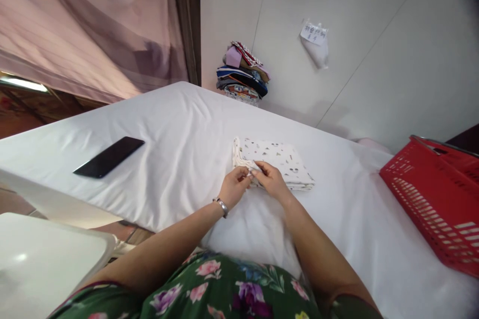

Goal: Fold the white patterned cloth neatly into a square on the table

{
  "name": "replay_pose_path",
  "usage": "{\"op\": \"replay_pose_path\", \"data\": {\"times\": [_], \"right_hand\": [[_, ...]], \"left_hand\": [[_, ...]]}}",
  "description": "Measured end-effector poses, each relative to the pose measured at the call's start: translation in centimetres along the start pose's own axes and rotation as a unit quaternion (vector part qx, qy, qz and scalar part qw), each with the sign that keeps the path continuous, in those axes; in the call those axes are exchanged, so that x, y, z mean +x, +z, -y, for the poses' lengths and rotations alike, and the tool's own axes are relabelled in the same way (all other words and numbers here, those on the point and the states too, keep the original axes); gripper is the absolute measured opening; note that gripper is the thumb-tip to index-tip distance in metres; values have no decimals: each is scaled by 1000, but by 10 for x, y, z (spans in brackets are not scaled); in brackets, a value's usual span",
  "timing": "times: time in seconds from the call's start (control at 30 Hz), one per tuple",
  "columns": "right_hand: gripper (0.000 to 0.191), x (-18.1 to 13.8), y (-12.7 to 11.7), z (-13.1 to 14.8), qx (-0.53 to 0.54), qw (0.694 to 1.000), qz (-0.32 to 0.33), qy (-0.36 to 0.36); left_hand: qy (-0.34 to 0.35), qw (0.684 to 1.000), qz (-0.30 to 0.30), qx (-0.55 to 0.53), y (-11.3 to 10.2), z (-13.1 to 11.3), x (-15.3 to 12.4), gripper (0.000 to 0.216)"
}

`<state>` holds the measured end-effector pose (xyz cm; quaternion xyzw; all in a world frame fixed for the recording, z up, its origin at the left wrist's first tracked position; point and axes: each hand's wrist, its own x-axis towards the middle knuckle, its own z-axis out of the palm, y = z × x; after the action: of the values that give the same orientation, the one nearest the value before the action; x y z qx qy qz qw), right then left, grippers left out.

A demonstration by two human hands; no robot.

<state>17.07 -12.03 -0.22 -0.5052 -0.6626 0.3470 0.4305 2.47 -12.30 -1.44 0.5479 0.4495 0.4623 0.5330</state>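
Observation:
A folded white cloth with small printed figures (279,158) lies on the white-covered table (179,124) in front of me. My left hand (234,187), with a metal bracelet at the wrist, pinches the cloth's near left corner. My right hand (271,179) sits right beside it, fingers closed on the same near edge of the cloth. Both hands meet at that corner.
A black phone (109,156) lies on the table to the left. A red plastic basket (437,199) stands at the right edge. A stack of folded colourful cloths (242,74) sits at the far wall. A white chair (45,254) is at lower left.

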Motion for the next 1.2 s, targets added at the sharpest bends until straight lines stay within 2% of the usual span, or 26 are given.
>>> {"op": "replay_pose_path", "data": {"times": [0.13,0.23,0.3,0.33,0.47,0.53,0.7,0.8,0.93,1.07,1.2], "right_hand": [[28,3,0,4,-57,998,-30,-22],[27,3,-5,7,-72,989,-120,-42],[27,1,-8,8,-88,983,-147,-62],[25,0,-9,8,-101,983,-130,-80],[19,-5,-7,7,-158,973,40,-165],[20,-6,-5,6,-173,966,74,-179],[18,-5,-5,4,-169,970,34,-172],[17,-5,-4,3,-164,970,33,-175],[18,-6,-4,1,-166,973,26,-156],[20,-6,-8,3,-160,978,10,-136],[19,-7,-12,8,-170,968,78,-168]], "left_hand": [[-25,999,1,-22,-1,-4,-2,25],[-67,996,-6,-64,-3,-7,-7,26],[-107,988,-15,-108,-5,-8,-11,28],[-124,984,-20,-127,-5,-7,-12,29],[-129,984,-42,-117,-6,-2,-15,26],[-115,988,-48,-88,-7,-1,-14,25],[-96,992,-23,-79,-6,-4,-15,32],[-96,993,-14,-67,-3,-5,-16,36],[-96,994,-9,-58,-2,-1,-15,31],[-118,987,-26,-106,-5,1,-15,26],[-108,986,-36,-122,-8,-1,-15,23]]}}
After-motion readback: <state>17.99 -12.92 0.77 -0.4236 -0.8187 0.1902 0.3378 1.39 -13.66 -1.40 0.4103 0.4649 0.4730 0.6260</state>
